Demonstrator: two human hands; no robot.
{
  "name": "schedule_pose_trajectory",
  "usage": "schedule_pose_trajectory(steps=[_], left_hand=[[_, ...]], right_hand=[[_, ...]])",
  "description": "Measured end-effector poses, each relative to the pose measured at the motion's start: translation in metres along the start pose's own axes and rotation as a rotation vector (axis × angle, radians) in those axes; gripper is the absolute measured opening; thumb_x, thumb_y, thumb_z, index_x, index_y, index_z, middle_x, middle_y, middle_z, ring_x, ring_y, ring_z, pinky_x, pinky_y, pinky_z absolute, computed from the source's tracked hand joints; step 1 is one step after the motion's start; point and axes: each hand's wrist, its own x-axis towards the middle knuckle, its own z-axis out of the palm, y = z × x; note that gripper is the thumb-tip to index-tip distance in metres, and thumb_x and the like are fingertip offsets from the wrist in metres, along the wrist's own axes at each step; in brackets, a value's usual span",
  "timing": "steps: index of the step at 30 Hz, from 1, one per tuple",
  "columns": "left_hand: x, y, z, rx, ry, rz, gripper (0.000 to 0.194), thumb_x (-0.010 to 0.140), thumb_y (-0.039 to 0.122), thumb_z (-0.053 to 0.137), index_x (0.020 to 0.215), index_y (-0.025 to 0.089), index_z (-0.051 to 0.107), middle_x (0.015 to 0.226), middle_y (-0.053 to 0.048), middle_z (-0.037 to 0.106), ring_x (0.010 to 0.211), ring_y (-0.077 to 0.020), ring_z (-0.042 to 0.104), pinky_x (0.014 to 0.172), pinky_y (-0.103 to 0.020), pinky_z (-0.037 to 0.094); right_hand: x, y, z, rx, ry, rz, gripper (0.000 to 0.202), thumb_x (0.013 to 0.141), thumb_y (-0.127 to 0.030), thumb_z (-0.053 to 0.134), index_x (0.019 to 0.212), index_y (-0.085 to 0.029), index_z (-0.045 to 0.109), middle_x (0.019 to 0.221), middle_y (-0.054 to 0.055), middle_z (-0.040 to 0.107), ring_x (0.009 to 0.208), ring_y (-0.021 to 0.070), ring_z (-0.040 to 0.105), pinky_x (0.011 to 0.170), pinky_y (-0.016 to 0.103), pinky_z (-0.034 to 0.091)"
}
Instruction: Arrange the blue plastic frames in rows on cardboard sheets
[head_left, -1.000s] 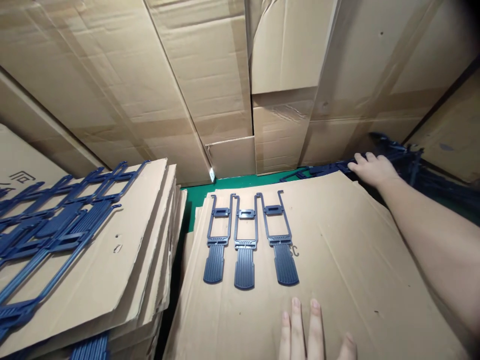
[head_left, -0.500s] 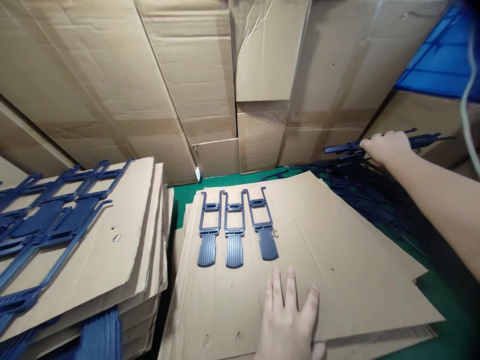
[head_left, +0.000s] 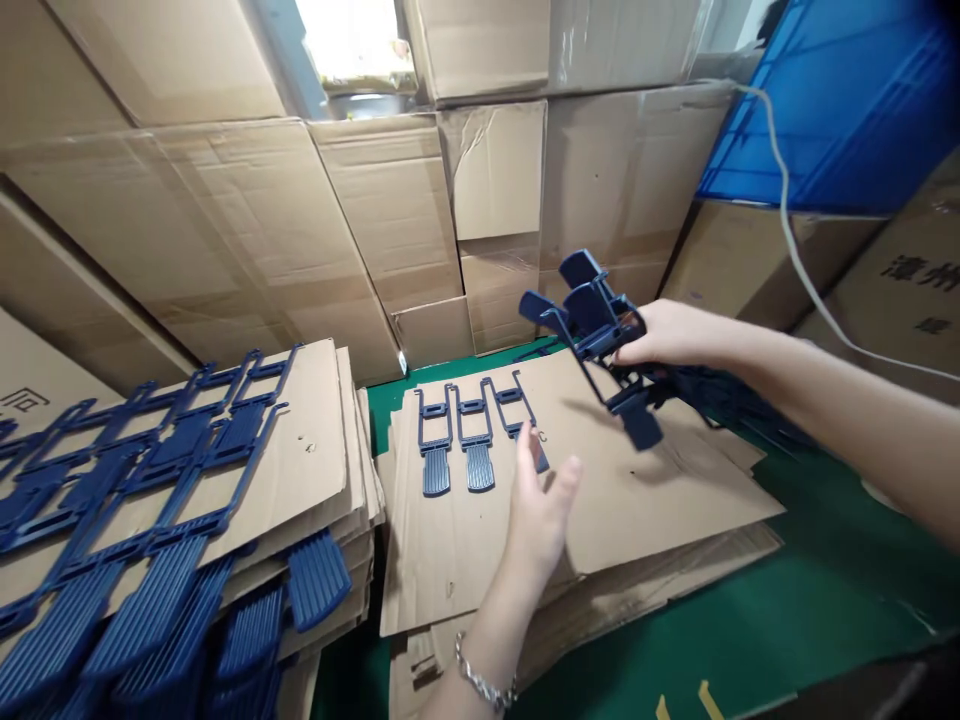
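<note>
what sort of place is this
Probably a small workshop or packing area: matching dark blue plastic parts lie in rows on stacked cardboard sheets, these rest on a green surface, and big cardboard boxes stand behind.

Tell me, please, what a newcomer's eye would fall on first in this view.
The eye would probably fall first on the right hand, gripping a bunch of dark blue plastic parts over the central cardboard stack. Next come three similar parts in a row on that stack, the open left hand partly hiding the rightmost one. A bright blue crate-like object also stands out at upper right.
</note>
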Motion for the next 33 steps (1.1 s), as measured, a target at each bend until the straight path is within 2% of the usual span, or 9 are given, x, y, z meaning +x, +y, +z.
schedule_pose_trajectory(steps=[3,6,9,13,19,23,26,29,33], left_hand=[[0.017,0.007,-0.002,-0.307,0.014,-0.052,0.086,0.076,0.053,0.059,0.14,0.021,0.012,0.139,-0.013,0.029,0.127,-0.0267,0.03,0.104,-0.04,0.026],[0.019,0.008,-0.005,-0.468,-0.015,-0.026,0.071,0.077,0.047,0.062,0.133,0.02,0.029,0.127,-0.012,0.046,0.115,-0.0257,0.045,0.095,-0.036,0.039],[0.011,0.004,-0.007,-0.538,0.059,-0.059,0.054,0.079,0.04,0.062,0.123,0.018,0.038,0.117,-0.011,0.053,0.105,-0.0231,0.053,0.085,-0.031,0.047],[0.005,-0.006,-0.009,-0.404,0.148,-0.091,0.059,0.075,0.027,0.069,0.123,0.023,0.035,0.108,-0.008,0.058,0.098,-0.0208,0.057,0.079,-0.031,0.051],[0.0,-0.014,-0.006,-0.387,0.07,-0.091,0.056,0.074,0.028,0.07,0.119,0.023,0.038,0.114,-0.009,0.055,0.104,-0.022,0.054,0.086,-0.034,0.048],[-0.001,-0.018,-0.006,-0.369,0.054,-0.085,0.048,0.075,0.023,0.069,0.115,0.02,0.043,0.111,-0.008,0.057,0.104,-0.0211,0.054,0.093,-0.035,0.043],[0.001,-0.02,-0.01,-0.357,0.077,-0.079,0.041,0.076,0.023,0.066,0.112,0.017,0.047,0.112,-0.009,0.057,0.107,-0.0217,0.052,0.096,-0.034,0.04],[0.004,-0.016,-0.015,-0.375,0.068,-0.097,0.038,0.077,0.025,0.065,0.11,0.015,0.049,0.114,-0.01,0.056,0.108,-0.0226,0.052,0.095,-0.034,0.04],[0.005,-0.011,-0.017,-0.437,0.148,-0.118,0.037,0.076,0.026,0.067,0.107,0.014,0.05,0.104,-0.009,0.061,0.099,-0.0213,0.057,0.089,-0.033,0.045]], right_hand=[[-0.027,-0.018,0.037,0.43,-0.25,-0.095,0.019,0.061,-0.024,0.063,0.077,-0.014,0.063,0.067,0.002,0.059,0.054,0.0138,0.053,0.043,0.021,0.042],[-0.044,-0.023,0.081,0.769,-0.542,-0.098,0.021,0.064,-0.024,0.057,0.082,-0.014,0.06,0.074,0.003,0.061,0.058,0.0143,0.056,0.04,0.019,0.04],[-0.052,-0.02,0.121,0.98,-0.608,-0.006,0.026,0.066,-0.027,0.056,0.089,-0.014,0.058,0.075,0.004,0.062,0.054,0.0135,0.055,0.038,0.019,0.04],[-0.055,-0.013,0.153,1.062,-0.574,0.029,0.034,0.073,-0.037,0.06,0.1,-0.015,0.058,0.078,0.004,0.062,0.06,0.0123,0.056,0.051,0.022,0.047],[-0.064,0.0,0.158,1.221,-0.597,-0.019,0.051,0.071,-0.052,0.064,0.105,-0.015,0.058,0.087,0.006,0.061,0.072,0.013,0.057,0.062,0.022,0.047],[-0.07,0.003,0.154,1.246,-0.633,0.005,0.061,0.069,-0.059,0.062,0.108,-0.013,0.055,0.08,0.006,0.06,0.068,0.014,0.057,0.057,0.023,0.046],[-0.07,0.004,0.157,1.215,-0.548,-0.007,0.06,0.069,-0.065,0.058,0.099,-0.013,0.057,0.077,0.006,0.06,0.065,0.0145,0.055,0.059,0.026,0.046],[-0.068,0.004,0.16,1.265,-0.477,0.083,0.056,0.073,-0.07,0.048,0.084,-0.015,0.056,0.062,0.002,0.055,0.052,0.0119,0.049,0.053,0.025,0.044],[-0.065,-0.001,0.158,1.359,-0.317,0.187,0.04,0.074,-0.053,0.057,0.067,-0.016,0.043,0.053,-0.003,0.045,0.041,0.0055,0.039,0.038,0.016,0.032]])
